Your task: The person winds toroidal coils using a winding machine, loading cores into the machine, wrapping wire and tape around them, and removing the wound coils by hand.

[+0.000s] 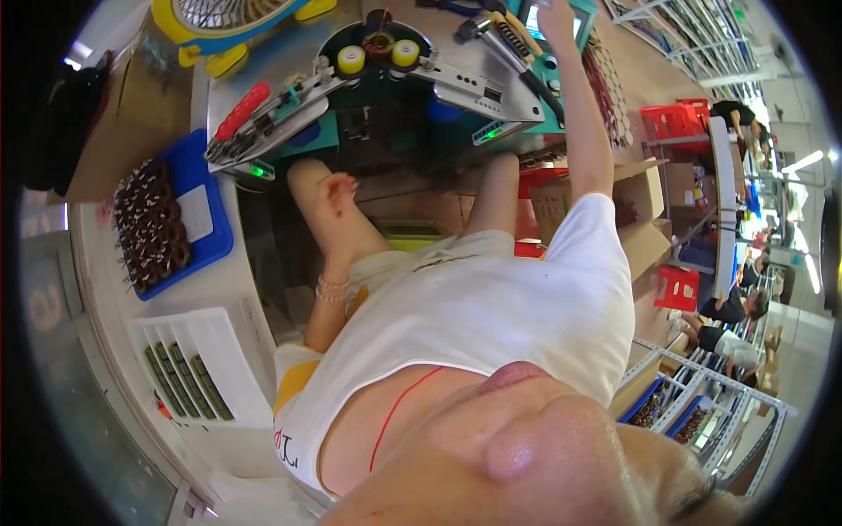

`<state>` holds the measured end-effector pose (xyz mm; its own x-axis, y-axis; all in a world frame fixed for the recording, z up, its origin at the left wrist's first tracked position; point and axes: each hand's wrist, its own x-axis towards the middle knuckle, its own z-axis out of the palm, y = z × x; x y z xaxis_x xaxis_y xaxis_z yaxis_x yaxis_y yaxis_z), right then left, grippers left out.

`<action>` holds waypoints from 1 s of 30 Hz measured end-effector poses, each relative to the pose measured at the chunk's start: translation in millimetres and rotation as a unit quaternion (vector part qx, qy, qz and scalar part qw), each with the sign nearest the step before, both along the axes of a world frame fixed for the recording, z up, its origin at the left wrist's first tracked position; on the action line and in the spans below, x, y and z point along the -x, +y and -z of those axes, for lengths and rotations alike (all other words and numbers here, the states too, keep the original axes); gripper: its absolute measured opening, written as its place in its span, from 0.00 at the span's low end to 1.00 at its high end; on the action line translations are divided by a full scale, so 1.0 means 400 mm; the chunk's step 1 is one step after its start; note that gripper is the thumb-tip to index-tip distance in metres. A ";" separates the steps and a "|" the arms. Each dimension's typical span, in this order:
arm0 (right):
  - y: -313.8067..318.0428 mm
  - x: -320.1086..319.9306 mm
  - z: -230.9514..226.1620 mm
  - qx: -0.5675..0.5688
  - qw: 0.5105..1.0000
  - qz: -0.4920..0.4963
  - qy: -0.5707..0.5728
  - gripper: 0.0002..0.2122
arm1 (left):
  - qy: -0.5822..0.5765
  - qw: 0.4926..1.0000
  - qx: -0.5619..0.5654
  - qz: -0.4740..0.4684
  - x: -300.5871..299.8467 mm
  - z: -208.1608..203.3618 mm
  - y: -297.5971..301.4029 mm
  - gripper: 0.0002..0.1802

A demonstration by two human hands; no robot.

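My left hand (337, 195) hovers over or rests on my left thigh, its fingers loosely bent and apart, with nothing visible in it. At the top edge my right hand (556, 19) reaches to a teal-framed control box with a lit screen (534, 23); its fingers are too small and cut off to read. Between the two arms stands a winding machine (478, 92) with a curved metal body. A copper-coloured ring coil (379, 46) sits at its centre, beside two yellow-and-white rollers (351, 60).
Red-handled pliers (241, 112) lie on the machine's left arm; a hammer (478, 31) lies at the right. A blue tray (221, 230) of wound coils and a white tray (250, 351) with green rods stand left. A yellow-and-blue fan (189, 42) is far left. Cardboard boxes (645, 206) stand right.
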<state>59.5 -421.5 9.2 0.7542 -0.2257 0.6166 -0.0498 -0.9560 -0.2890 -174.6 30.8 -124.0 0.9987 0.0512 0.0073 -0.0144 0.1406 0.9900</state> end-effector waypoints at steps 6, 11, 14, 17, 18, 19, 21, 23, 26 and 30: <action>-0.174 0.075 0.079 -0.086 0.993 0.026 0.071 0.14 | 0.038 0.999 0.002 -0.008 0.032 0.071 0.024 0.07; -0.189 0.067 0.093 -0.091 0.991 0.028 0.090 0.13 | 0.048 0.999 0.000 0.018 0.016 0.024 -0.004 0.08; -0.209 0.052 0.081 -0.072 0.987 0.036 0.142 0.14 | 0.021 0.999 -0.008 0.024 -0.012 -0.030 -0.017 0.09; -0.126 0.017 0.048 -0.048 0.996 0.010 0.074 0.15 | -0.180 0.974 -0.139 -0.002 -0.092 -0.142 -0.017 0.09; -0.076 0.001 0.026 -0.067 0.993 -0.091 0.033 0.17 | -0.232 0.956 -0.178 -0.030 -0.134 -0.194 -0.020 0.09; -0.027 -0.011 0.011 -0.009 0.989 -0.147 0.013 0.19 | -0.302 0.926 -0.218 -0.058 -0.183 -0.237 -0.027 0.11; 0.181 -0.050 -0.041 -0.122 0.962 -0.242 0.024 0.15 | -0.425 0.844 -0.316 -0.085 -0.277 -0.320 -0.039 0.17; 0.394 -0.019 -0.125 -0.281 0.875 -0.358 0.164 0.15 | -0.454 0.783 -0.412 -0.102 -0.347 -0.353 -0.051 0.22; 0.557 -0.003 -0.212 -0.312 0.819 -0.351 0.330 0.16 | -0.428 0.744 -0.509 -0.074 -0.433 -0.319 -0.068 0.25; 0.584 0.011 -0.228 -0.385 0.802 -0.291 0.353 0.14 | -0.329 0.798 -0.505 -0.016 -0.455 -0.264 -0.073 0.25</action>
<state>55.0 -187.7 100.5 0.9696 0.1818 -0.1639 -0.0716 -0.4298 -0.9001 7.5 1.8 -18.3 0.7595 -0.2878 0.5834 -0.5660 -0.7345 0.3744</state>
